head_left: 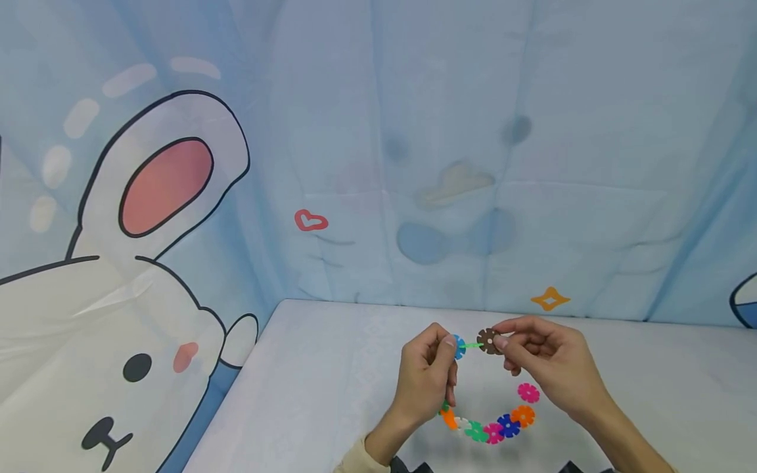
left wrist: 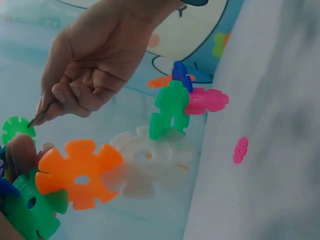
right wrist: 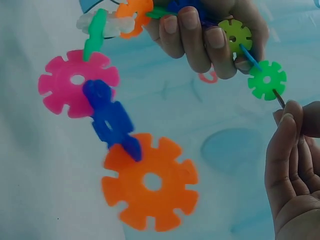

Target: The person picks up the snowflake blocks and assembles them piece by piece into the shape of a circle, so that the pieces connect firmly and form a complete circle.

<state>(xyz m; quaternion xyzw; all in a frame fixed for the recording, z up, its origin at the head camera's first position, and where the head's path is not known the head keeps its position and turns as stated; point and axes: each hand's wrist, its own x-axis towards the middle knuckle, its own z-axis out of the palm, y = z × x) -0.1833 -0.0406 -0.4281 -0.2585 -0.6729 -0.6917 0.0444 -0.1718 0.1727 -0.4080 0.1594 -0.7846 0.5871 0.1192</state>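
My left hand [head_left: 422,374] grips one end of a chain of slotted snowflake discs, its fingers around a dark blue disc and a yellow-green disc [right wrist: 234,36]. A light blue disc [head_left: 458,347] juts past its thumb and joins a bright green disc [right wrist: 267,80]. Between thumb and forefinger, my right hand [head_left: 550,355] pinches a brown disc [head_left: 486,340], whose edge meets the green one. From the left hand the chain hangs in a curve: green, orange [left wrist: 80,174], whitish [left wrist: 150,160], green [head_left: 476,431], pink [right wrist: 77,82], dark blue [right wrist: 110,120], then orange [right wrist: 150,182] at its free end.
A loose pink disc [head_left: 528,393] lies on the white tabletop [head_left: 319,394], apart from the chain. Behind the table hangs a light blue curtain [head_left: 355,131], with a cartoon rabbit [head_left: 136,315] printed at left.
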